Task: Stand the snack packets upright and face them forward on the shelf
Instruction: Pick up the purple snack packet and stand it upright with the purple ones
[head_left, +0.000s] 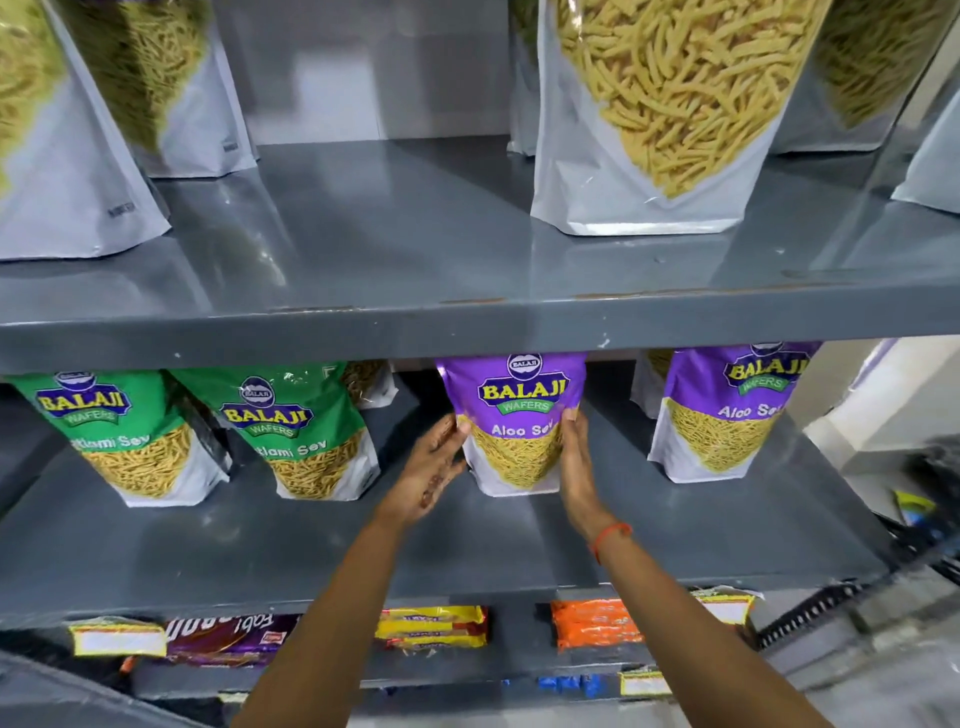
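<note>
Head view: both hands are working the purple Aloo Sev packet (511, 423) standing upright on the grey middle shelf (311, 545), label facing out. Left hand (428, 470) is pressing flat against the packet's left edge, fingers spread, not wrapped round it. Right hand (574, 462) is pressing the right edge, thumb on the front near the label. So it's being squeezed between two palms, likely to square it up without creasing the pouch.

Relative to that packet: two green sev packets (296, 436) are standing to its left, also facing front; a second purple packet (727, 410) is standing well apart to its right. Grey-backed pouches (660, 114) are sitting on the shelf above. Flat packs (434, 626) are lying on the shelf below.

Shelf surface is glossy painted metal, probably slippery. Light floor is showing to the far right.
</note>
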